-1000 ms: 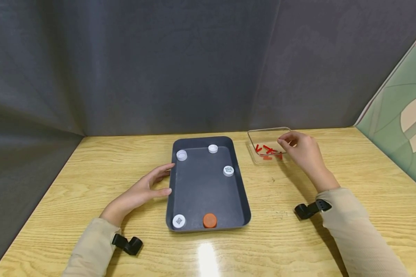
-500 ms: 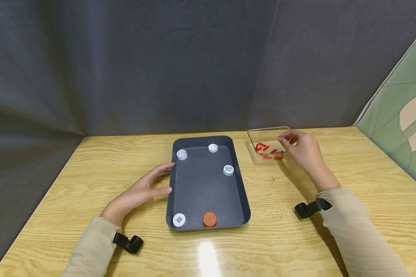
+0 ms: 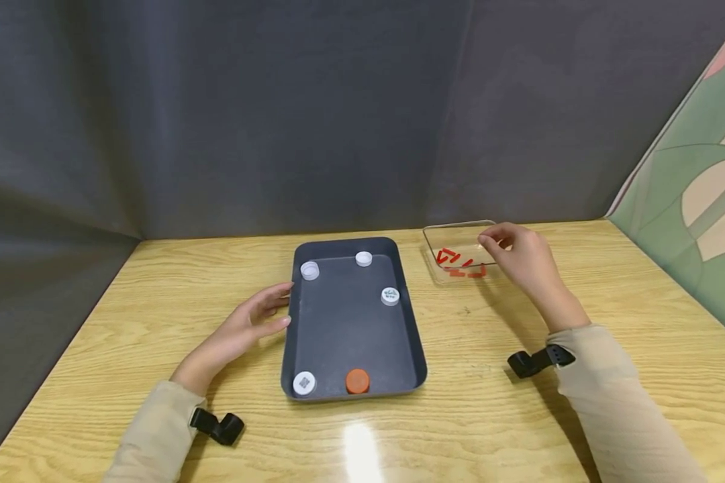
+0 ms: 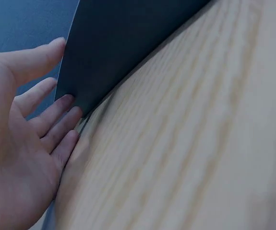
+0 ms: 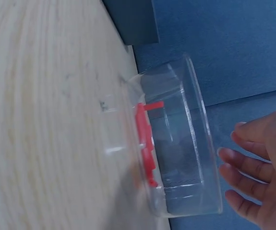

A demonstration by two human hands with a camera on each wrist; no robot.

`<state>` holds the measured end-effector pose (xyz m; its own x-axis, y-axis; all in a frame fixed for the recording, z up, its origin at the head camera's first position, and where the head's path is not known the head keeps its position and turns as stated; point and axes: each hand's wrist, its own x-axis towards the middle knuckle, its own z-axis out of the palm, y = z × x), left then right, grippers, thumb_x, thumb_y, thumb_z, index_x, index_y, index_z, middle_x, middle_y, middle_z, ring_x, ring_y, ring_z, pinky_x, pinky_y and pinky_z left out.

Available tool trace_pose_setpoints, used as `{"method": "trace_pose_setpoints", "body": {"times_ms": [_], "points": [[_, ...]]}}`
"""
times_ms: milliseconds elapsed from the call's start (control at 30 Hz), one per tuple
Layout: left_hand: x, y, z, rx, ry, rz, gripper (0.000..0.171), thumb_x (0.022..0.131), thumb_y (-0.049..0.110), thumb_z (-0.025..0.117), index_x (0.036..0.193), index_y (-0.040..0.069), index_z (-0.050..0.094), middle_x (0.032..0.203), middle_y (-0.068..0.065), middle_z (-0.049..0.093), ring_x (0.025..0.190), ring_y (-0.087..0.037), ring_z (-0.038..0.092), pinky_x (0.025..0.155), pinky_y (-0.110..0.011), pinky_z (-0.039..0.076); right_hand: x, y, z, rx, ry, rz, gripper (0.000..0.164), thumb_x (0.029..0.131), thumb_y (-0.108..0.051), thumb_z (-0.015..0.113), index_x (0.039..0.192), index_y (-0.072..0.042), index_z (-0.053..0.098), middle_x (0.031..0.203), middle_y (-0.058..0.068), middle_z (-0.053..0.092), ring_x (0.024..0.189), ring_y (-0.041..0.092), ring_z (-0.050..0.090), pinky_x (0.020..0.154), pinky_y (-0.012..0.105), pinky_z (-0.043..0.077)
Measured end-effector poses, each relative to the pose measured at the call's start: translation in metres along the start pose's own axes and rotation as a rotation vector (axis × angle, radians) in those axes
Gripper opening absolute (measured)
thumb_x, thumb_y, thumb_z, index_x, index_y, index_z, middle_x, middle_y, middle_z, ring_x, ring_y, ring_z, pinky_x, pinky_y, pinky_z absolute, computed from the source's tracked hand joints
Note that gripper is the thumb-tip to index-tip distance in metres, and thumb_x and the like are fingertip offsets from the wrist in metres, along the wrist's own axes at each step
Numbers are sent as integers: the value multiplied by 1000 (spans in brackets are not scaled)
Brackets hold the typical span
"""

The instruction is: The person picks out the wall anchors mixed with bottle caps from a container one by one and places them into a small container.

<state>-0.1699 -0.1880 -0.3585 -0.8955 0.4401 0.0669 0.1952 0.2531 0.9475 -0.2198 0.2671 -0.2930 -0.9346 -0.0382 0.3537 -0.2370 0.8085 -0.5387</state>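
Note:
My right hand (image 3: 522, 258) hovers over the right side of a clear plastic box (image 5: 190, 143), thumb and index finger close together. In the right wrist view its fingers are loosely bent beside the box's rim, with nothing seen between them. Several short red pieces (image 5: 143, 129) lie on the box's bottom. My left hand (image 3: 242, 329) is at the left side of a dark grey tray (image 3: 344, 335), fingers spread and fingertips against or very near its wall. Inside the tray are an orange bottle cap (image 3: 357, 381) and several white caps, one (image 3: 304, 383) in the near left corner.
A white cap (image 3: 390, 296) with printed marks lies by the tray's right wall. Two white caps sit at the tray's far end, one (image 3: 309, 270) on the left. The wooden table (image 3: 459, 416) ends at a dark curtain (image 3: 314, 121) behind the box and tray.
The red pieces in the box have shifted and lie more spread than a second ago. The head view has turned slightly right. Both hands have stayed almost in place.

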Motion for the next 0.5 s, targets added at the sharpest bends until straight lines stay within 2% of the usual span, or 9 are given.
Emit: {"method": "trace_pose_setpoints", "body": {"times_ms": [100,167,300,400,500], "points": [[1,2,-2,22,44,21,59,98,10,61,151,0,35,149,-22,43,135,-40,41,110,-42,37,0,-5,-1,12,-18,9,30,102,-26,57,110,0,69,106,20,69,92,34,62,70,42,46],[1,4,-1,33,61,19,58,99,10,60,150,-1,36,149,-22,43,135,-40,41,110,-42,36,0,-8,-2,23,-29,16,31,102,-27,56,111,1,69,108,21,68,94,35,62,71,44,47],[1,11,0,77,92,-3,57,100,12,60,150,0,37,149,-22,42,136,-40,40,110,-52,34,-4,-15,-6,35,-45,17,31,102,-26,56,112,1,68,110,22,68,95,35,62,73,45,48],[-1,19,0,140,127,-28,56,100,17,60,150,3,38,151,-18,41,137,-39,38,111,-56,31,-7,-20,-8,31,-55,-4,30,102,-26,57,111,0,69,109,21,68,93,34,63,72,45,49],[-3,28,-1,201,157,-25,56,101,19,60,151,6,38,153,-15,38,139,-37,34,112,-57,27,-10,-24,-9,16,-61,-36,28,102,-25,58,108,0,70,104,20,70,91,34,64,71,45,49]]}}
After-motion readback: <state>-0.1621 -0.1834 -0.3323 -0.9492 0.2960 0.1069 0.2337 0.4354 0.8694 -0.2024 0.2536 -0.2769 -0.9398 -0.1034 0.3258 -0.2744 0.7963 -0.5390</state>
